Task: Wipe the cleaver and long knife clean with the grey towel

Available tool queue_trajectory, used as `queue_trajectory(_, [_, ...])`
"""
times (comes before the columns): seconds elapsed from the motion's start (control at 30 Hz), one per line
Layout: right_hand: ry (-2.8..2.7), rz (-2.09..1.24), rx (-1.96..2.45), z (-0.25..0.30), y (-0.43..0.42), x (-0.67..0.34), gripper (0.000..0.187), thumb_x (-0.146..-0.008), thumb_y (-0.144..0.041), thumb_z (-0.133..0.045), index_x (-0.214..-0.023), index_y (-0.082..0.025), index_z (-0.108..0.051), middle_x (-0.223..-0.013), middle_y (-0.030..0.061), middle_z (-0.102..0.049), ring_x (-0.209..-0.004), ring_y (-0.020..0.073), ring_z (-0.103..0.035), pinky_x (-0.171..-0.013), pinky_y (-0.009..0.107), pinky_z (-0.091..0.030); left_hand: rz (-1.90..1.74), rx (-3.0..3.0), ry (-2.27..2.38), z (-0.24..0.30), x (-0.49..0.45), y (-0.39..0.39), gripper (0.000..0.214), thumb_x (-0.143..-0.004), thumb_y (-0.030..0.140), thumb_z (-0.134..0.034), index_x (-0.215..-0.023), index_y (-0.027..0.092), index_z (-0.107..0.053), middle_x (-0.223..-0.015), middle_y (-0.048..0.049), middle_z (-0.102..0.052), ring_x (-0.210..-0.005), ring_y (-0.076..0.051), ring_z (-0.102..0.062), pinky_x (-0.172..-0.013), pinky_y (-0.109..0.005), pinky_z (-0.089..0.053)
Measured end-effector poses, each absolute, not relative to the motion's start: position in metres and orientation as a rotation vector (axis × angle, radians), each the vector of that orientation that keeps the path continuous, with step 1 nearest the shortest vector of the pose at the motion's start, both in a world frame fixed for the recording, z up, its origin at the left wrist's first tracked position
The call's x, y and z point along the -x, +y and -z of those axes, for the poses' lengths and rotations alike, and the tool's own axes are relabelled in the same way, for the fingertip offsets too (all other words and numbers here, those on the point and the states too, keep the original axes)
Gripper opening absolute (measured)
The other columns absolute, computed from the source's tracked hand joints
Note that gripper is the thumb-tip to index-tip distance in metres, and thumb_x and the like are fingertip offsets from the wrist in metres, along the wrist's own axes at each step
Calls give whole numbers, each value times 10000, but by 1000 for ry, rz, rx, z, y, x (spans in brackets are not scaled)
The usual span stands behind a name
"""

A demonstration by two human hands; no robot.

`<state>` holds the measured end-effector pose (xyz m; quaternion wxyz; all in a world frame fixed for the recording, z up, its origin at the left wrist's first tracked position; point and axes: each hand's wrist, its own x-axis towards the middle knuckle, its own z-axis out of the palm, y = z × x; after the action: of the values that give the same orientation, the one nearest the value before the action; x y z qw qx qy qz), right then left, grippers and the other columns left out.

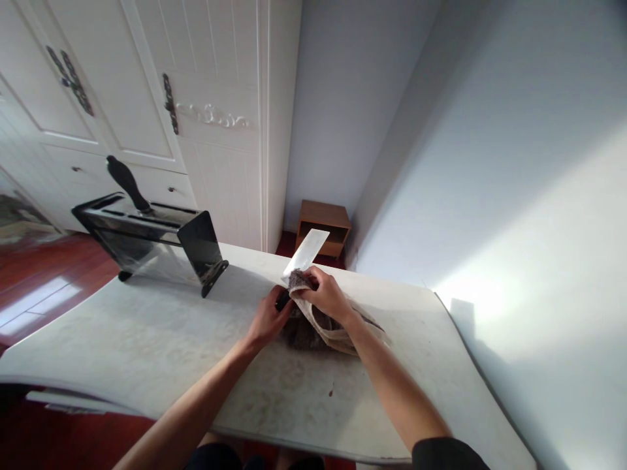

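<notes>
A cleaver-like knife with a broad, shiny blade points up and away from me over the table's far side. My left hand is closed around its black handle, which shows only in part. Pinched in my right hand is a brown cloth with a pale border, touching the knife near the base of the blade. The rest of that cloth hangs down and lies bunched on the tabletop beneath my hands.
At the left of the white table stands a black knife block with clear sides and one black-handled knife in it. Behind are a white wardrobe and a small wooden cabinet. A wall rises at the right.
</notes>
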<state>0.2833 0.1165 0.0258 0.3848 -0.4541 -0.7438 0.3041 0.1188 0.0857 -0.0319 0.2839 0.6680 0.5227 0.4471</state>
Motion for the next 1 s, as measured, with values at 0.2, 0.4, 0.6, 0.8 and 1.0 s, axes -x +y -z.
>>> queue_trajectory(0.2, [-1673,-568,1177,-19,136,-305,184,-723,-319,-672,-859,-224,-591,-819,1,-667,-792,201,-627,-723,304,-462,-1090,-1909,1423,33,-120,85,291,-848,427,-537,-966,169,-599,-831,-39,-673,-754,-187,-628,-677,-273,-446])
queue_trajectory(0.4, [-1253,-530,1234,-14,157,-332,295,-647,-337,-723,-867,-211,-572,-847,29,-669,-810,209,-613,-769,341,-477,-995,-1975,1413,31,-119,85,292,-860,433,-520,-962,169,-595,-748,-20,-644,-675,-161,-591,-626,-249,-413])
queue_trajectory(0.6, [-1040,-623,1237,-11,167,-345,290,-599,-310,-723,-817,-198,-568,-754,6,-642,-726,185,-594,-722,332,-470,-985,-2069,1271,25,-114,82,224,-885,365,-462,-892,171,-574,-728,-9,-600,-655,-139,-547,-608,-230,-391])
queue_trajectory(0.8, [-954,-811,1153,-9,156,-327,242,-641,-333,-677,-824,-175,-662,-763,10,-676,-723,172,-600,-708,304,-460,-1003,-2081,1402,33,-111,81,245,-867,402,-497,-940,182,-576,-752,-18,-630,-670,-155,-585,-624,-242,-415])
queue_trajectory(1.0, [-1044,-1133,1068,-1,129,-288,243,-664,-387,-683,-803,-188,-699,-758,-1,-699,-728,177,-608,-712,292,-465,-1094,-2089,1572,38,-114,83,289,-868,436,-495,-1007,198,-580,-868,-59,-678,-786,-195,-638,-710,-280,-459])
